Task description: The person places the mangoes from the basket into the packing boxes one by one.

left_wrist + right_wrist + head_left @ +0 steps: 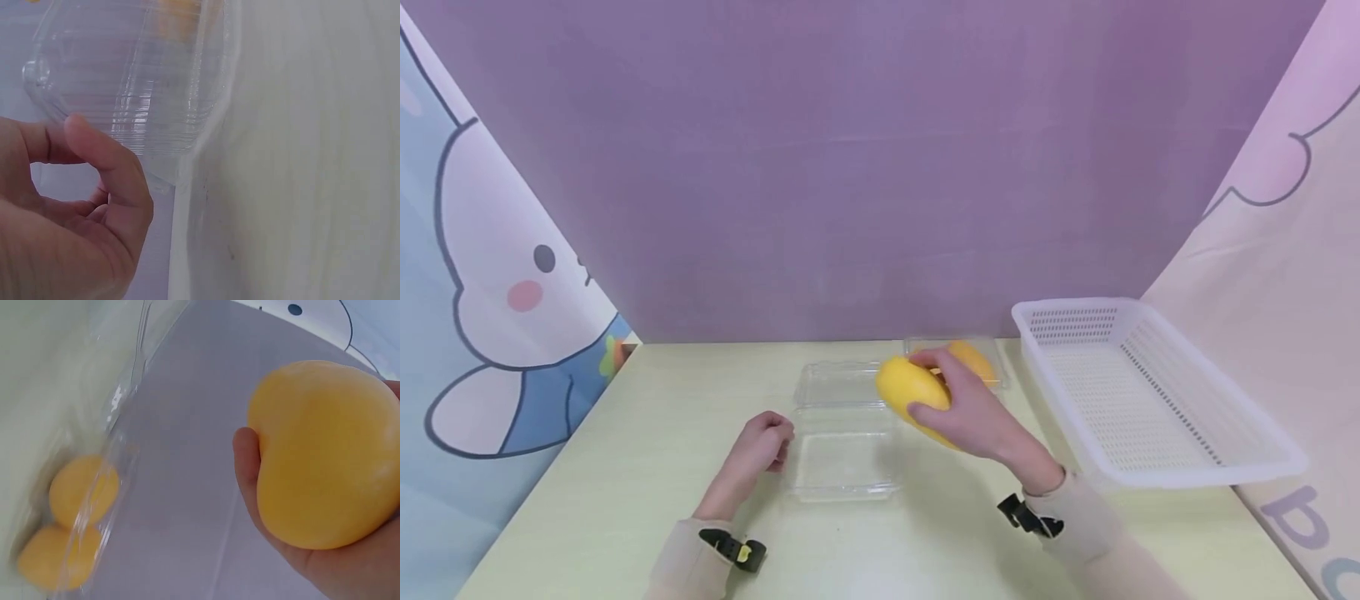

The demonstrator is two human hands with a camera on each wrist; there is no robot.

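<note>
My right hand (966, 412) holds a yellow mango (901, 387) above the table, thumb on one side and fingers over the other. In the right wrist view, the mango (325, 462) fills the curve between thumb and palm. My left hand (754, 448) is at the left side of an open clear plastic clamshell box (846, 462), its lid (838, 383) laid back toward the wall. Seen from the left wrist, the thumb and index finger (109, 159) pinch the edge of the clear box (94, 75).
Behind my right hand, another clear box (1001, 367) contains two mangoes (84, 490). A white perforated basket (1210, 477) stands at the right. Purple cloth (880, 183) closes off the back of the pale table (700, 383), with printed panels on both sides.
</note>
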